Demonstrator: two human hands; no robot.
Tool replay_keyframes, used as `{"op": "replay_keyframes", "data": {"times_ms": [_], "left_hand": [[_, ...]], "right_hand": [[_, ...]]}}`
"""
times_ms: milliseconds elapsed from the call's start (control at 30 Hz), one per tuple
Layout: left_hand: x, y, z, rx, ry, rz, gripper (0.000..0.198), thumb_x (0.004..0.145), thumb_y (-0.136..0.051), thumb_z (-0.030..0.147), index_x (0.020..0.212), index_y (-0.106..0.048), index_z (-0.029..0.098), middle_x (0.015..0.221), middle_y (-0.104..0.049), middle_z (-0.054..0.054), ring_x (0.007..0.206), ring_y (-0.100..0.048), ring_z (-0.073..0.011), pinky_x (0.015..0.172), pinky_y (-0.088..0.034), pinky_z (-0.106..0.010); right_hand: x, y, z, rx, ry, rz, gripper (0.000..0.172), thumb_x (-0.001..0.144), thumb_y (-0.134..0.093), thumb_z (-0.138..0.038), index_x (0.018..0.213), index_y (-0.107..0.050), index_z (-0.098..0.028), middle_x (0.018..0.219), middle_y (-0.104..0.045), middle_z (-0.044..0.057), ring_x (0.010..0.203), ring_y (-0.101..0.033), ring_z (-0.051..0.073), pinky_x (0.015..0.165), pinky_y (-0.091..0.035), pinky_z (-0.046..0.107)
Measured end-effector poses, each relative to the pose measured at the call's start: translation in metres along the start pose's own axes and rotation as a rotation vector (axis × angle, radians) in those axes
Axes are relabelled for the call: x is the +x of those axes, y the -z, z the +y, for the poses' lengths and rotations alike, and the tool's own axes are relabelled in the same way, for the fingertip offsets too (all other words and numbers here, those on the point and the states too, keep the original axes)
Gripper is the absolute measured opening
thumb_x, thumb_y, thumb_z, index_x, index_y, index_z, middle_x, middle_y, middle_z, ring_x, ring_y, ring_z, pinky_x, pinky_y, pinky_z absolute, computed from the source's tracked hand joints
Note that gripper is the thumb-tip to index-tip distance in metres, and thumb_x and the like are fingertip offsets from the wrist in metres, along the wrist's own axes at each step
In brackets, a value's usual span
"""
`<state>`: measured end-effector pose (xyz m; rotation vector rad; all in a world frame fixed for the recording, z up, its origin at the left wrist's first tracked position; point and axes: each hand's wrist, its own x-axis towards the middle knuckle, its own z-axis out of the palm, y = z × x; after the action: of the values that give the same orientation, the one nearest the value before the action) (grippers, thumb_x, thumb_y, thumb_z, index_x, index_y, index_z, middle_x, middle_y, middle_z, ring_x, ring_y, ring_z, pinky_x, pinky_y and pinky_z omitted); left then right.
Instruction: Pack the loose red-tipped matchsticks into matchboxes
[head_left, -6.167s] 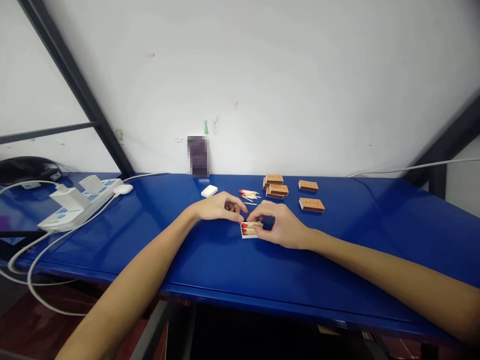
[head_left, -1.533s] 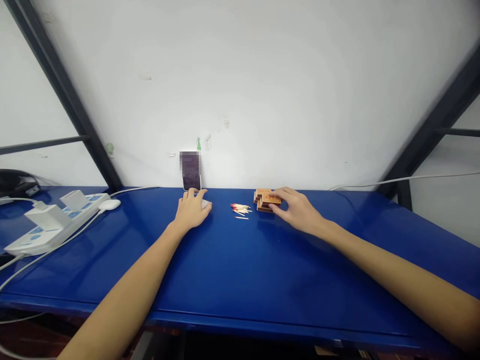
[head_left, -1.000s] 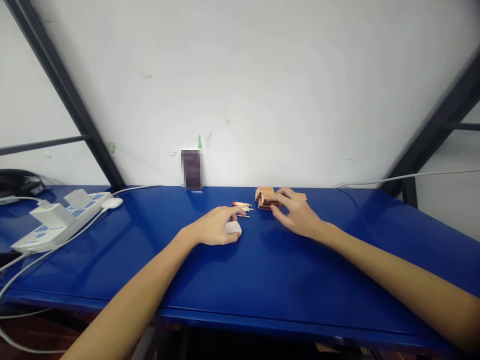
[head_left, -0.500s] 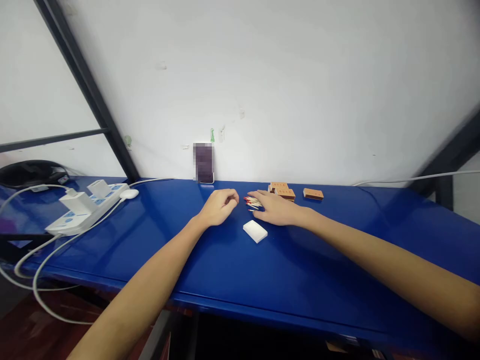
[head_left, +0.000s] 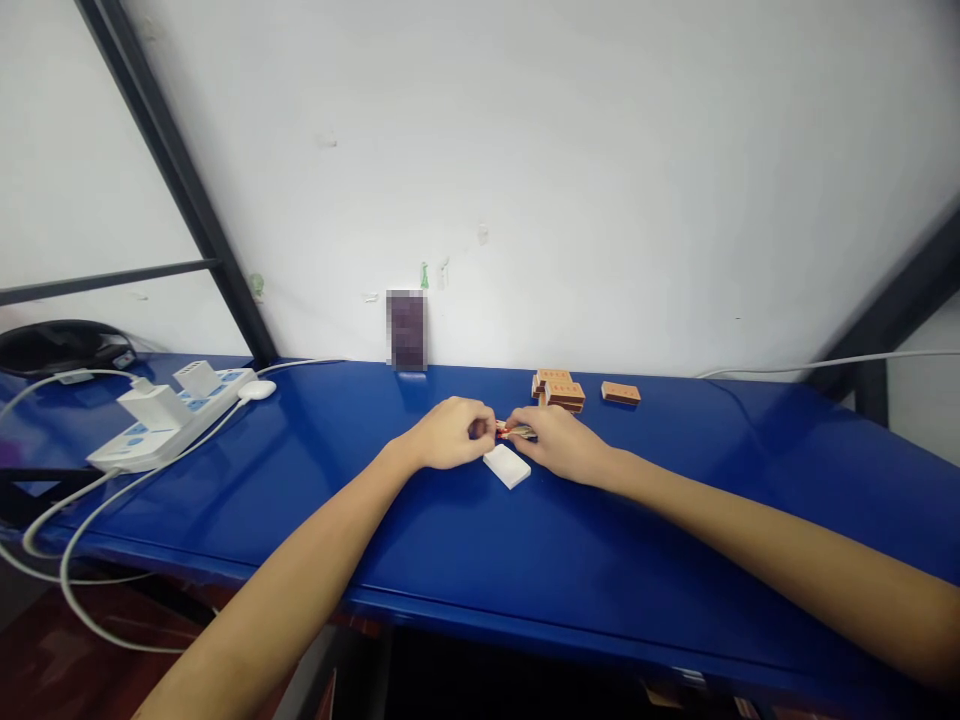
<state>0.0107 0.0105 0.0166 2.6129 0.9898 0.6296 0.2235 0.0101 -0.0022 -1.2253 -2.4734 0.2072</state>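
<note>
Red-headed matches (head_left: 520,432) lie in a bundle between my two hands. My right hand (head_left: 559,442) has its thumb and fingers closed round the pale sticks. From the left, my left hand (head_left: 456,432) is curled with its fingertips against the red heads, partly hiding them. Just in front of the hands, a small white matchbox tray (head_left: 508,468) rests on the blue table, apparently bottom up. Beyond my right hand is a stack of orange-brown matchboxes (head_left: 564,391). Another matchbox (head_left: 621,393) lies flat to its right.
A pixelated dark phone-like object (head_left: 408,332) leans on the white wall (head_left: 600,200). On the left of the blue table (head_left: 637,580) stand a power strip (head_left: 169,425) with chargers and white cables (head_left: 79,545). A black object (head_left: 64,348) is farther left.
Both hands have come closer together and slightly nearer to me. My right hand, earlier spread over loose matches, now has them gathered in its fingers. The left hand has reached the match heads.
</note>
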Motion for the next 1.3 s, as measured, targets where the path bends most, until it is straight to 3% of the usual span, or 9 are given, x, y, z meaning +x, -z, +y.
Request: {"op": "replay_keyframes", "data": {"times_ms": [133,233,467,633,967,1100,1200,1300], "left_hand": [[-0.001,0.001,0.015,-0.103,0.004,-0.190,0.021,0.079,-0.065,0.028,0.097,-0.066,0.017,0.072,-0.062,0.002,0.062,-0.055,-0.0114,0.060,-0.040,-0.023],[-0.002,0.003,0.026,-0.156,0.034,-0.242,0.037,0.080,-0.069,0.041,0.109,-0.061,0.019,0.070,-0.063,0.004,0.061,-0.055,-0.0118,0.062,-0.040,-0.023],[-0.003,0.007,0.038,-0.158,0.071,-0.381,0.050,0.068,-0.081,0.043,0.108,-0.063,0.020,0.066,-0.060,0.006,0.057,-0.056,-0.0114,0.056,-0.039,-0.022],[-0.002,0.002,0.037,-0.116,0.046,-0.354,0.032,0.070,-0.079,0.038,0.092,-0.066,0.019,0.065,-0.063,0.004,0.058,-0.058,-0.0114,0.056,-0.038,-0.023],[0.001,-0.008,0.032,0.107,-0.010,-0.202,0.043,0.076,-0.069,0.060,0.081,-0.060,0.019,0.063,-0.058,0.004,0.053,-0.050,-0.0113,0.052,-0.028,-0.025],[0.001,-0.008,0.029,0.108,0.020,-0.196,0.048,0.073,-0.070,0.065,0.078,-0.058,0.019,0.062,-0.057,0.004,0.051,-0.049,-0.0110,0.051,-0.027,-0.024],[0.002,-0.008,0.028,0.114,0.035,-0.187,0.050,0.071,-0.071,0.067,0.076,-0.058,0.019,0.060,-0.055,0.004,0.050,-0.048,-0.0108,0.050,-0.026,-0.024],[0.002,-0.008,0.027,0.116,0.038,-0.172,0.052,0.069,-0.071,0.068,0.076,-0.059,0.018,0.059,-0.055,0.004,0.049,-0.047,-0.0108,0.050,-0.027,-0.025]], "right_hand": [[-0.019,0.000,0.005,0.027,0.012,0.016,0.019,0.093,-0.054,-0.025,0.103,-0.069,-0.022,0.099,-0.075,0.005,0.088,-0.069,0.020,0.071,-0.045,0.027],[-0.026,-0.002,0.008,0.023,-0.010,0.041,0.020,0.095,-0.052,-0.028,0.102,-0.069,-0.023,0.097,-0.076,0.003,0.085,-0.069,0.019,0.067,-0.044,0.027],[-0.026,-0.003,0.007,0.074,-0.027,0.083,0.019,0.093,-0.053,-0.028,0.102,-0.070,-0.025,0.101,-0.077,0.002,0.089,-0.071,0.021,0.070,-0.047,0.029],[-0.026,-0.005,0.009,0.129,-0.010,0.142,0.018,0.092,-0.056,-0.026,0.099,-0.072,-0.022,0.101,-0.076,0.003,0.089,-0.069,0.021,0.075,-0.049,0.031],[-0.026,-0.007,0.011,0.138,0.044,0.229,0.015,0.090,-0.057,-0.022,0.094,-0.072,-0.021,0.093,-0.075,0.005,0.084,-0.063,0.020,0.075,-0.047,0.034],[-0.026,-0.005,0.012,0.253,0.018,0.272,0.018,0.090,-0.058,-0.028,0.092,-0.074,-0.020,0.086,-0.075,0.004,0.073,-0.062,0.017,0.065,-0.046,0.029],[-0.028,-0.001,0.014,0.382,-0.030,0.362,0.025,0.088,-0.061,-0.039,0.092,-0.076,-0.019,0.071,-0.070,0.001,0.056,-0.053,0.013,0.054,-0.041,0.027],[-0.034,0.007,0.012,0.453,-0.034,0.381,0.032,0.085,-0.064,-0.048,0.090,-0.077,-0.019,0.063,-0.066,0.001,0.052,-0.048,0.012,0.050,-0.038,0.027]]}}
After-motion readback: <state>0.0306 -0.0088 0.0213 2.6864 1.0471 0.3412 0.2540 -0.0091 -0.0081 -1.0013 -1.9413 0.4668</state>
